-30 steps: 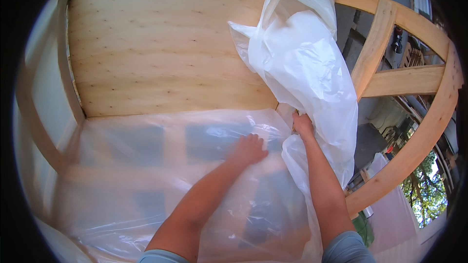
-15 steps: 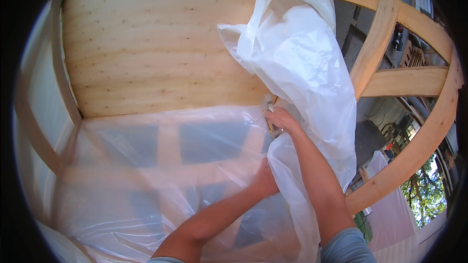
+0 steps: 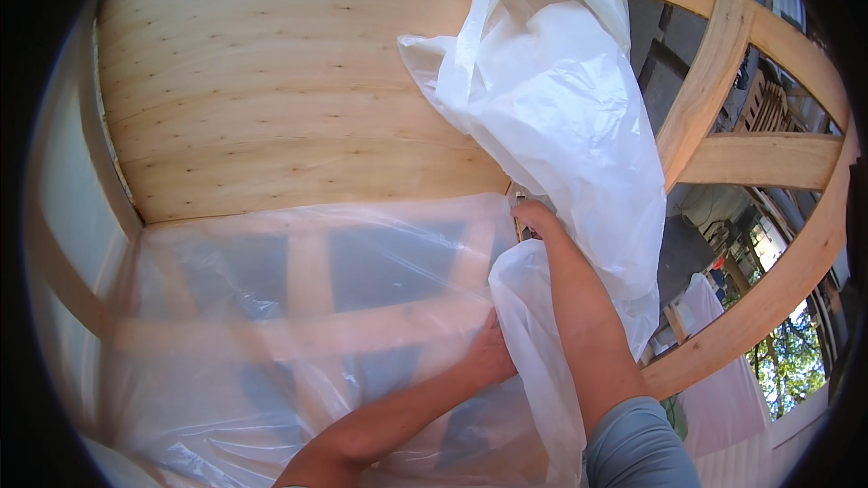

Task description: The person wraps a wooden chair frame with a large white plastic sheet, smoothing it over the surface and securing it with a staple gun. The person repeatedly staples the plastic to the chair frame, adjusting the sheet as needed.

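Clear plastic sheeting (image 3: 398,262) stretches over the lower wooden frame, its loose part bunched into a whitish heap (image 3: 570,99) on the right. My right hand (image 3: 535,217) is closed round a slim metal tool that looks like a staple gun (image 3: 521,202), at the corner where the sheet's upper edge meets the plywood panel (image 3: 307,81). Much of the tool is hidden by the hand and the film. Lower down, my left hand (image 3: 490,354) grips the sheet beside its hanging fold, with the fingertips partly covered.
Bare wooden beams with a diagonal brace (image 3: 710,81) form the open side on the right. Beyond them are a slatted wooden piece (image 3: 764,107), a pale cloth (image 3: 723,398) and clutter. Film-covered framing (image 3: 77,208) stands along the left.
My right hand and its tool have shifted slightly right and down at the corner. My left hand stays at the fold. The whole view has moved a little.
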A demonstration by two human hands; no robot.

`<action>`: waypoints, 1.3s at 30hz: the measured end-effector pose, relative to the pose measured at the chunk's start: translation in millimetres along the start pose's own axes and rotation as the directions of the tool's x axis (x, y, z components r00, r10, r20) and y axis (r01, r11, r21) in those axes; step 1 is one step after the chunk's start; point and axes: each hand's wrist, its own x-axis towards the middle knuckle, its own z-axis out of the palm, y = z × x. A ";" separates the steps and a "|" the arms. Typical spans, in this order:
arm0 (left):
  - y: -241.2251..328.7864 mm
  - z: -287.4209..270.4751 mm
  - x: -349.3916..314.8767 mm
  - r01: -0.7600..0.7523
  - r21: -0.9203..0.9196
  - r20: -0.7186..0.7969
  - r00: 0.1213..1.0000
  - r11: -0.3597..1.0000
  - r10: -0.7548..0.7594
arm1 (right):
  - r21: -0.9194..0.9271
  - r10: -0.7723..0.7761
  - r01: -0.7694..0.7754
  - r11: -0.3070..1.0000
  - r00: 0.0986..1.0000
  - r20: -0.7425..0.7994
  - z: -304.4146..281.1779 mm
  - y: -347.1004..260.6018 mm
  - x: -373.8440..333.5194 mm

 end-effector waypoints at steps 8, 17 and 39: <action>-0.4 -2.8 5.1 -0.063 -0.112 -0.102 0.993 0.992 0.051 | 0.150 0.106 -0.137 0.979 0.975 0.195 -9.2 -37.7 -14.1; 1.3 -7.9 -3.8 0.023 -0.124 0.073 0.997 0.992 -0.014 | 0.123 0.135 -0.144 0.982 0.988 0.080 23.6 -32.8 11.9; 3.9 -57.4 -13.5 0.031 0.262 0.246 0.964 0.965 -0.098 | 0.002 -0.414 0.418 0.909 0.902 -0.125 63.4 -137.8 -81.7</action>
